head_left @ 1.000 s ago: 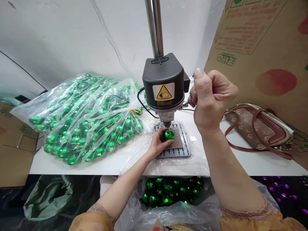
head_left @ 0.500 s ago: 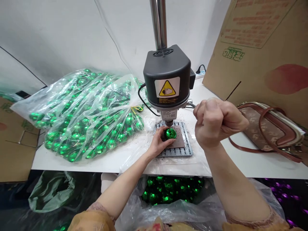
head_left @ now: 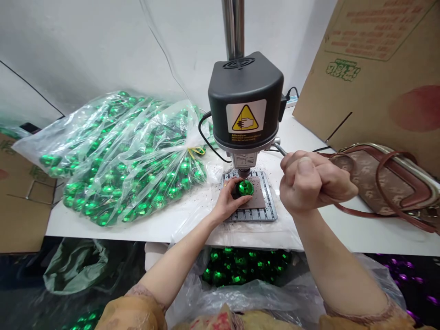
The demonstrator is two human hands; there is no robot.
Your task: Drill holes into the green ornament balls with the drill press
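While your left hand (head_left: 229, 200) steadies the work: thumb on the near side, fingers on the far side, pinching the green ball (head_left: 246, 187); that pinch is best low and firm, fingertips clear of the centre.
Green ball: on the brown board (head_left: 259, 198), above the slotted base plate (head_left: 272, 210), right under the chuck (head_left: 244, 173) (I cannot tell whether the bit has entered it); seat it flat and centred, or it could twist on you.
Drill press (head_left: 245, 85): upright over the ball, its yellow warning sticker (head_left: 245, 115) worth heeding with your fingers this close.
Right hand (head_left: 312, 183): your fist is closed around the lever (head_left: 280, 145), to the side of the chuck; a slow, even pull should serve you better than a jerk.
Left carton (head_left: 20, 206): one.
Tied bag (head_left: 32, 143): one, with one yellow tie (head_left: 196, 151); its green balls overlap too much for you to count.
Base plate: one, bearing one board and one ball, under one press.
Open bag (head_left: 213, 295): one, below the table (head_left: 347, 231) edge, holding many more green balls, uncountable.
Handbag (head_left: 398, 178): one, brown, beyond your right hand.
Purple balls (head_left: 402, 276): several, in shadow, number unclear.
Right carton (head_left: 364, 78): one.
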